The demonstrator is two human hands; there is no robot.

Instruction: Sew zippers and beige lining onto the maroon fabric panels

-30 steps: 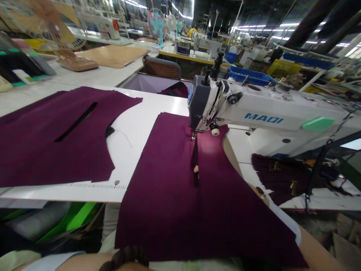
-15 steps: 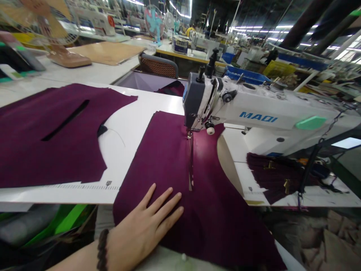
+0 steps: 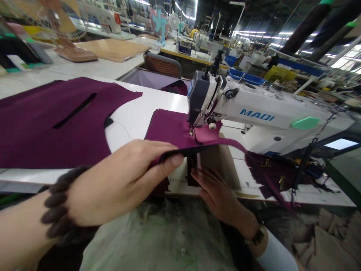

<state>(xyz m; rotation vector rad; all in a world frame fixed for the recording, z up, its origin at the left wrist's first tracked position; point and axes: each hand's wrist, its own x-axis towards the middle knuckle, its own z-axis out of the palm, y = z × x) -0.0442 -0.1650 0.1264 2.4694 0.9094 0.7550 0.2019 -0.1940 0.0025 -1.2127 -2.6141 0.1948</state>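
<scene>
A maroon fabric panel (image 3: 169, 126) lies under the presser foot of the white sewing machine (image 3: 259, 113). Its near part is lifted and folded up, showing a dark underside. My left hand (image 3: 126, 177), with a dark beaded bracelet, pinches this raised edge between thumb and fingers. Below the lifted fabric, my right hand (image 3: 220, 195) reaches in with its fingers stretched out. Its fingertips touch or lie beside a dark strip (image 3: 193, 171) hanging under the panel near the needle. The cloth partly hides the strip.
Another maroon panel (image 3: 70, 128) with a black slit lies on the table to the left. Gathered dark fabric with brass-coloured clips (image 3: 262, 173) sits right, under the machine arm. A tan fan (image 3: 75, 52) stands at the back left. Brownish cloth pieces (image 3: 329, 237) are heaped lower right.
My left hand, earlier flat on the panel, now grips its near edge and has folded it up off the table. My right hand has come into view underneath.
</scene>
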